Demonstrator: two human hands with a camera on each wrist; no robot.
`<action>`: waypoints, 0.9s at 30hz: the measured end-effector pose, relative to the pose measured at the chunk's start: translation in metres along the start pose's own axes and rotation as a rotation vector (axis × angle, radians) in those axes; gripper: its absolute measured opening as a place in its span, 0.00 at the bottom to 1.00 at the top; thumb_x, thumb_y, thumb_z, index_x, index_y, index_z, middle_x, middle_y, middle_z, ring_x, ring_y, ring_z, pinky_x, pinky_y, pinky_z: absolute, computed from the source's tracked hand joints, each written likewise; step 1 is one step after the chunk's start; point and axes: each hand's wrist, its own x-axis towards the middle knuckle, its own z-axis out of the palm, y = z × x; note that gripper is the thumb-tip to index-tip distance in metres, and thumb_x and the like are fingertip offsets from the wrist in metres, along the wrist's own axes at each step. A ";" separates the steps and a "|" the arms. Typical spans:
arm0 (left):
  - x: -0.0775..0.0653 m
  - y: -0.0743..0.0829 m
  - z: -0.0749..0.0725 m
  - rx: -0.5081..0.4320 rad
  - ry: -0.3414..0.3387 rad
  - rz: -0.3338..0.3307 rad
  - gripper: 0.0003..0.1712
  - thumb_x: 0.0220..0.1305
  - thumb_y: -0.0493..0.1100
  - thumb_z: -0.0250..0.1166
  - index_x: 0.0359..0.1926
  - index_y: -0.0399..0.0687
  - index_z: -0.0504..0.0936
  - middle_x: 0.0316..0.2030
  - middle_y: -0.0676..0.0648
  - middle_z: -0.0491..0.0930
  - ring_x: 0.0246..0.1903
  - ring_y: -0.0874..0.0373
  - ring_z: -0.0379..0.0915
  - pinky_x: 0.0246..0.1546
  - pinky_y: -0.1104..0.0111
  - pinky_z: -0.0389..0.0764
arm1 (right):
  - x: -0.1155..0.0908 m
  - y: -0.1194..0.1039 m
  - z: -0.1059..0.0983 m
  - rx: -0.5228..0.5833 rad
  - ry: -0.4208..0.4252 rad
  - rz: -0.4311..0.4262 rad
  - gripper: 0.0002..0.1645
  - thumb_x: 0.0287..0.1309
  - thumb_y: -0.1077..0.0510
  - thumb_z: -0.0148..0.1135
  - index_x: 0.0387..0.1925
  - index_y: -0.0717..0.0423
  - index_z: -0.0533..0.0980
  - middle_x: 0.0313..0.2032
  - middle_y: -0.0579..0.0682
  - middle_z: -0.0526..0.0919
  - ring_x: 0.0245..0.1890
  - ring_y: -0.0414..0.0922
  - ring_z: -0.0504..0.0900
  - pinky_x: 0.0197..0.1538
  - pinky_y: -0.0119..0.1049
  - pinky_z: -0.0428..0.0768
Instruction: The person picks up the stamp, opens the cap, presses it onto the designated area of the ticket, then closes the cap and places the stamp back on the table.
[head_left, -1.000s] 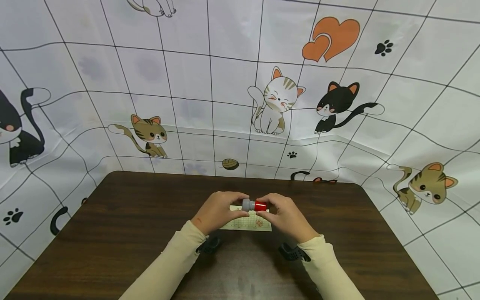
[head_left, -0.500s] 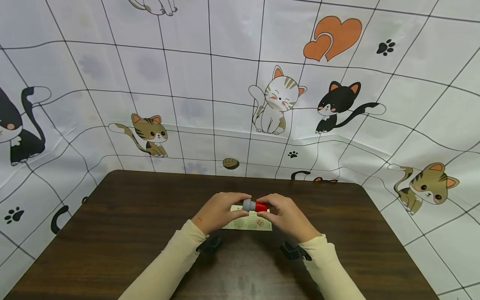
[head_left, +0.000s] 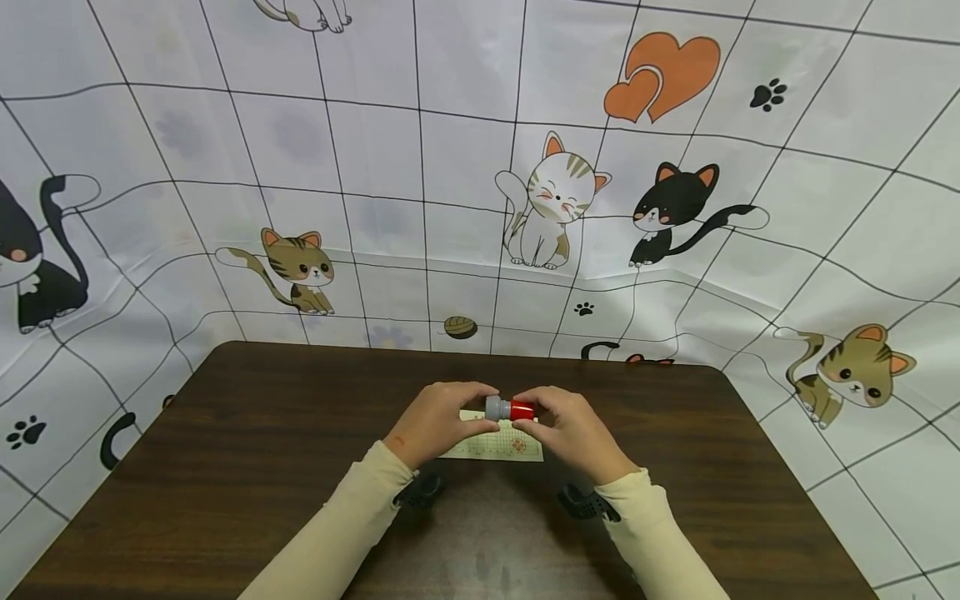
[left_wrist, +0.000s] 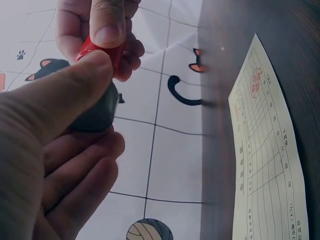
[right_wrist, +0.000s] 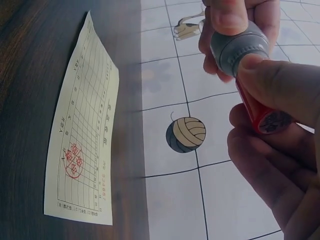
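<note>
A small stamp (head_left: 501,408) with a grey part and a red part is held level between both hands, above the paper. My left hand (head_left: 438,427) pinches the grey part (right_wrist: 240,47) between thumb and fingers. On the red part (right_wrist: 254,107) my right hand (head_left: 573,432) has its thumb and fingers. A dark patterned stamp face (right_wrist: 275,122) shows at the red end in the right wrist view. Below lies a pale yellow printed form (head_left: 495,448), partly hidden by the left hand in the head view. It bears a round red stamp mark (right_wrist: 74,160).
The dark brown wooden table (head_left: 300,467) reaches back to a white gridded sheet (head_left: 382,150) printed with cats, hearts and paw prints. Dark wrist devices sit at both wrists, over cream sleeves (head_left: 337,525).
</note>
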 end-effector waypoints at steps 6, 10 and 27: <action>0.000 0.000 0.000 -0.030 -0.055 0.005 0.27 0.60 0.46 0.78 0.60 0.48 0.85 0.51 0.50 0.88 0.48 0.56 0.86 0.53 0.62 0.85 | -0.002 0.002 0.000 -0.038 -0.005 -0.062 0.22 0.54 0.64 0.79 0.51 0.58 0.83 0.45 0.51 0.87 0.36 0.46 0.84 0.38 0.41 0.87; 0.001 0.001 0.001 0.009 -0.021 0.001 0.25 0.59 0.49 0.79 0.57 0.50 0.86 0.43 0.53 0.88 0.35 0.62 0.81 0.39 0.70 0.84 | -0.002 0.002 0.000 -0.033 0.017 -0.051 0.22 0.54 0.64 0.79 0.51 0.58 0.83 0.45 0.50 0.87 0.37 0.44 0.84 0.39 0.39 0.87; 0.000 -0.009 0.001 0.017 0.092 0.015 0.28 0.58 0.46 0.80 0.59 0.51 0.84 0.46 0.55 0.85 0.29 0.67 0.73 0.31 0.73 0.78 | 0.002 0.000 0.000 -0.013 0.088 0.044 0.21 0.57 0.66 0.76 0.52 0.57 0.80 0.45 0.47 0.84 0.40 0.45 0.88 0.43 0.41 0.88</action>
